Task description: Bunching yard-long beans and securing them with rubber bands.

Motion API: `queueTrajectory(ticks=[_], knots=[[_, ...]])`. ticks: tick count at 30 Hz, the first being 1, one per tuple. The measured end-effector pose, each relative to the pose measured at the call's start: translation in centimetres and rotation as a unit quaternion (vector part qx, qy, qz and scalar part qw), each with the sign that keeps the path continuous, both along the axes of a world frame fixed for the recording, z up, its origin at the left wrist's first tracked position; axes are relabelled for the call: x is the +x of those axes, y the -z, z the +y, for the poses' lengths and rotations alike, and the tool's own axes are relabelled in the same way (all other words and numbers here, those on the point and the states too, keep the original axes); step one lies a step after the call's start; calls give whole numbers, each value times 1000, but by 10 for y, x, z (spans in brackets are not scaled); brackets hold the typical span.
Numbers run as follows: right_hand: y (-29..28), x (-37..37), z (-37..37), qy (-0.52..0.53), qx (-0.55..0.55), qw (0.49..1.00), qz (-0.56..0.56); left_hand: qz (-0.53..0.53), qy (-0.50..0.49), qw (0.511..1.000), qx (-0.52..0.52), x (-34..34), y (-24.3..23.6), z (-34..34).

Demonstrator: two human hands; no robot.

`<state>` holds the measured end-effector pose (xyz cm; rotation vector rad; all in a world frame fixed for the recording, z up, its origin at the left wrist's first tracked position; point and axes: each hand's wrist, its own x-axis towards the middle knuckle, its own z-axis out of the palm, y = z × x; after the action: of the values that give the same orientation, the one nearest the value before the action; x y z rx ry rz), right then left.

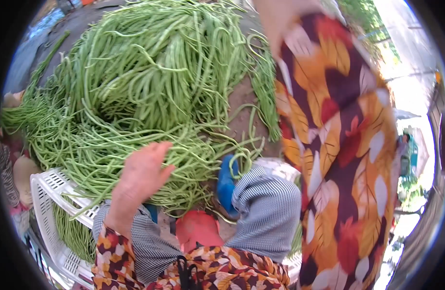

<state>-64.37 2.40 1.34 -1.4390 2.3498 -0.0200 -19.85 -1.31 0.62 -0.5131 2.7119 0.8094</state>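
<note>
A large heap of long green yard-long beans [155, 63] spreads in front of me, with a looser layer along its near side. My left hand [143, 171] is over that near layer, fingers stretched and thumb apart, holding nothing that I can see. Whether it touches the beans, I cannot tell. My right arm, in a flowered sleeve [338, 125], is raised and stretches up along the right. Only the wrist part of my right hand [273, 17] shows at the top edge; its fingers are out of the picture.
A white slatted crate [41, 193] with beans in it stands at my left knee. Between my legs is a red object [197, 229]. My blue shoe [226, 186] rests close to the heap. Another person's bent limb [27, 181] shows at the far left.
</note>
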Motion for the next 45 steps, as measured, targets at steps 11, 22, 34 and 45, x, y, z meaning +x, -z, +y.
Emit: queueTrajectory(ticks=[11, 22, 34, 45], knots=[[231, -62, -67, 405, -440, 748, -287, -24, 59, 996, 64, -3, 5, -3], [267, -67, -162, 288, -218, 932, -5, -89, -5, 992, 93, -11, 14, -21], [228, -73, -150, 356, 39, 931, -68, -102, -3, 990, 95, -17, 13, -29], [121, 6, -4, 291, -324, 875, -211, -12, -39, 996, 81, -1, 24, -22]])
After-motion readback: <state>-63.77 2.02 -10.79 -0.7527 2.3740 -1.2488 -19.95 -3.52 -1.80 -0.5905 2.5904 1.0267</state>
